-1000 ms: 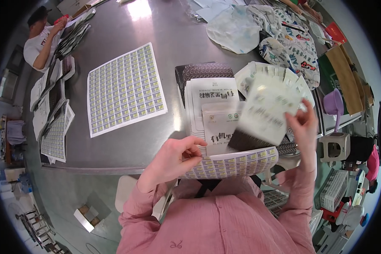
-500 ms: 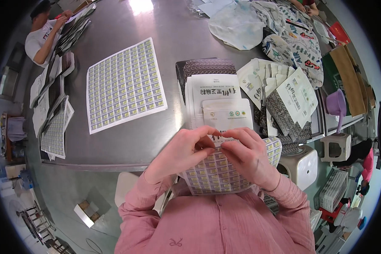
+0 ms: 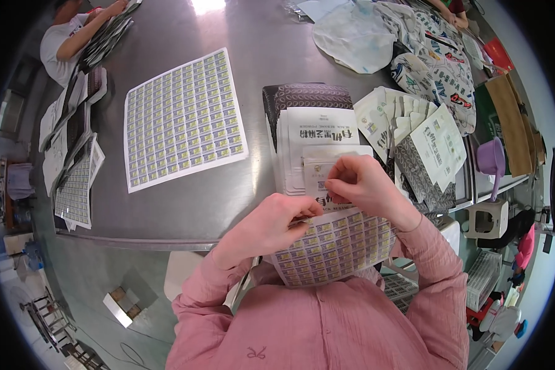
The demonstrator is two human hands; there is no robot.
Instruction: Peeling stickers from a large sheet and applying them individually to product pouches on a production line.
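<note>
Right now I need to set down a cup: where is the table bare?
Bare table lies between the flat sticker sheet and the pouch stack, also between that sheet and the near edge. Crowded: the left end, with piled pouches, and the right, with fanned pouches and cloths.

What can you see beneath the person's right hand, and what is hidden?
Beneath the right hand is a white pouch; its top edge and part of its left side show. The hand covers much of its right side, so any markings there cannot be seen.
</note>
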